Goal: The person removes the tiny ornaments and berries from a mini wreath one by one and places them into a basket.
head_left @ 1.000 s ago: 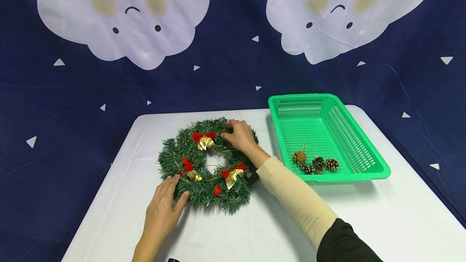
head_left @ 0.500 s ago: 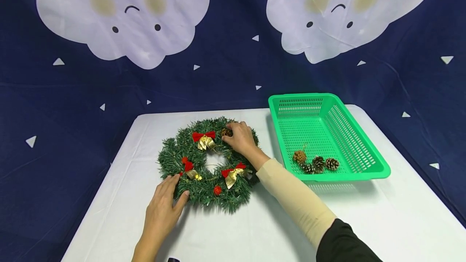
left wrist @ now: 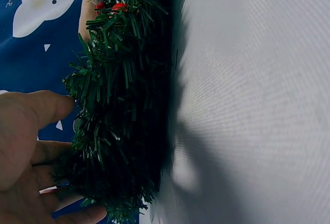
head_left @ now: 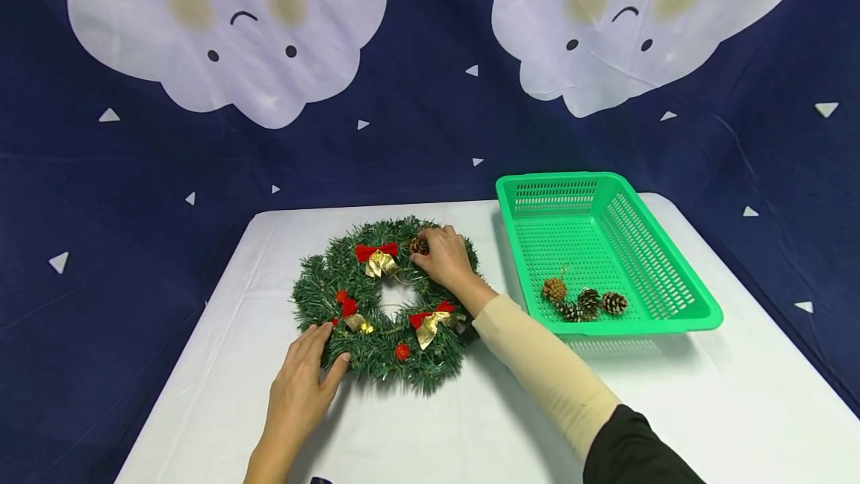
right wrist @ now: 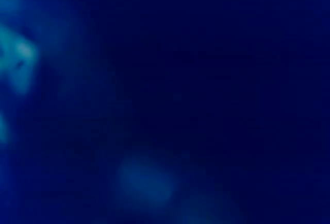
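A green wreath [head_left: 309,286] with red-and-gold bows and red berries lies on the white table. At its upper right, my right hand [head_left: 445,254] pinches a brown pine cone [head_left: 419,246] against the greenery; the hand hides part of the cone. My left hand [head_left: 300,379] rests at the wreath's lower left edge, thumb and fingers spread. From close up, the left wrist view has the left hand's fingers [left wrist: 49,154] touching the side of the wreath [left wrist: 118,100], without curling round it. The right wrist view is dark and blurred, so no hand can be made out there.
A green plastic basket [head_left: 678,275] stands to the right of the wreath, with several pine cones [head_left: 588,303] near its front wall. White cloth covers the table [head_left: 430,439]. Behind hangs a dark blue curtain [head_left: 416,148] with cloud faces.
My right hand has shifted very slightly, and more of the pine cone shows beside its fingertips. The left hand, wreath and basket stay put.
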Demonstrator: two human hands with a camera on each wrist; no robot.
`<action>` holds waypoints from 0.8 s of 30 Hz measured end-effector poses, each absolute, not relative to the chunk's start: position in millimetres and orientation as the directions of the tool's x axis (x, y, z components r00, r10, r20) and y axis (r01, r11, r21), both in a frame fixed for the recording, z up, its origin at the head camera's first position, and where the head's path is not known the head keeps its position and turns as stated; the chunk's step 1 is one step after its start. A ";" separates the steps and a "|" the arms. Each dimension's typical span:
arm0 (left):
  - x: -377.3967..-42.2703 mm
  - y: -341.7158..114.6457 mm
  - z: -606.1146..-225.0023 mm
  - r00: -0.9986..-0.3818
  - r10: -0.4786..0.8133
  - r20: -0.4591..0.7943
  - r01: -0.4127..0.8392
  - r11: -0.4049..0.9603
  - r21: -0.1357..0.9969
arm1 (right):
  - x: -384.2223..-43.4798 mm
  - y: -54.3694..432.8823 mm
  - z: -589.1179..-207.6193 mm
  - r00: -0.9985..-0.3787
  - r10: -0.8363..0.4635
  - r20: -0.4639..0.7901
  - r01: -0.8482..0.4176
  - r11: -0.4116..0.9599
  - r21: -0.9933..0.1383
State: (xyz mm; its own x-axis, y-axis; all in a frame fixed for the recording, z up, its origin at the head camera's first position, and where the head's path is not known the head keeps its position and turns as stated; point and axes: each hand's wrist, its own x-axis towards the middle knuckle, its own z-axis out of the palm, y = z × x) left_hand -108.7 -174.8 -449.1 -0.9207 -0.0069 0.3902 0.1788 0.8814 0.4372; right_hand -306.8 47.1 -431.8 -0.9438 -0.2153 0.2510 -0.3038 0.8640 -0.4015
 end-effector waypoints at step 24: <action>-107.1 -174.9 -448.7 -0.919 -0.003 0.393 0.182 0.883 0.433 | -297.7 49.0 -417.9 -0.943 -0.168 0.287 -0.308 0.768 -0.561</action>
State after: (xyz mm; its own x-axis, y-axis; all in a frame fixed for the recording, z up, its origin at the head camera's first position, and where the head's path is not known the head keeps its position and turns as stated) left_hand -107.1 -174.9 -448.7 -0.9194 -0.0034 0.3934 0.1820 0.8829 0.4329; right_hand -297.7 49.0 -417.9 -0.9430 -0.1675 0.2874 -0.3076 0.7682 -0.5614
